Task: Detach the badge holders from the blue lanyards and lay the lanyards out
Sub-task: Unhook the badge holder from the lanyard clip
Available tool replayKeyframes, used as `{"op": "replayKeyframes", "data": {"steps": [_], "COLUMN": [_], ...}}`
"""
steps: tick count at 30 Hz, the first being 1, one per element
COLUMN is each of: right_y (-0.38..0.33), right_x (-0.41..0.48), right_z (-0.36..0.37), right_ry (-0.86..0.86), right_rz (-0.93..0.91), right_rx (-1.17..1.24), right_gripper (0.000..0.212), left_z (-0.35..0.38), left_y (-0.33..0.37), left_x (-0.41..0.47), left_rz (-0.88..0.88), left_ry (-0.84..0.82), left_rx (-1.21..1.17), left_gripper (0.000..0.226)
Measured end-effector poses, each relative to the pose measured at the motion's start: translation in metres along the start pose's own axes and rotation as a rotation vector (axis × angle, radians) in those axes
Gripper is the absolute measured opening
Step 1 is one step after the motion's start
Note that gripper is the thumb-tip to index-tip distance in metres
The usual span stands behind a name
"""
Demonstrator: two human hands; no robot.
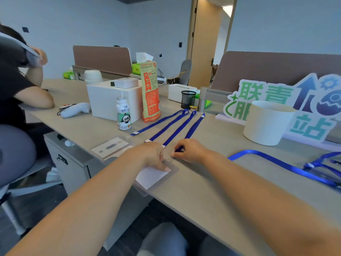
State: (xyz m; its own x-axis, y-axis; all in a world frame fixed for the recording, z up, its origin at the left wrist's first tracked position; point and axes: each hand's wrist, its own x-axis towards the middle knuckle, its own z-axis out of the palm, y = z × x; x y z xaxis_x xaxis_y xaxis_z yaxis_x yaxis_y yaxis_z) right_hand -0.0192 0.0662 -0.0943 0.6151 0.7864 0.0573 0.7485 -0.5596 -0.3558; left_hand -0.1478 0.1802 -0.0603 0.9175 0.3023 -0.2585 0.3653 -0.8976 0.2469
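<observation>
Blue lanyard (193,128) floppy, weightless, stretched out on desk (203,182). Right hand (190,150) pinching its clip end, best grab spot tbh. Left hand (151,154) pressing fingers down on holder (153,177) at desk edge; clear plastic, probably slippery, bendy.

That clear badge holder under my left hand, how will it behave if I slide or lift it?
Probably light and bendy: the clear badge holder looks like thin plastic around a white card. Lying flat on the smooth table, it would likely slide easily; the left hand presses it while the right hand pinches the blue lanyard.
</observation>
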Motion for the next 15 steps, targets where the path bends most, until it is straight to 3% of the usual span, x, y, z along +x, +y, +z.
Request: {"op": "replayKeyframes", "data": {"steps": [15], "right_y": [-0.014], "right_x": [-0.011], "right_z": [0.011], "right_ry": [0.054], "right_rz": [0.089], "right_rx": [-0.017], "right_gripper": [0.046], "left_z": [0.010], "left_y": [-0.014], "left_x": [-0.017], "left_rz": [-0.016], "left_ry": [0.099], "left_rx": [-0.031], "left_gripper": [0.038]}}
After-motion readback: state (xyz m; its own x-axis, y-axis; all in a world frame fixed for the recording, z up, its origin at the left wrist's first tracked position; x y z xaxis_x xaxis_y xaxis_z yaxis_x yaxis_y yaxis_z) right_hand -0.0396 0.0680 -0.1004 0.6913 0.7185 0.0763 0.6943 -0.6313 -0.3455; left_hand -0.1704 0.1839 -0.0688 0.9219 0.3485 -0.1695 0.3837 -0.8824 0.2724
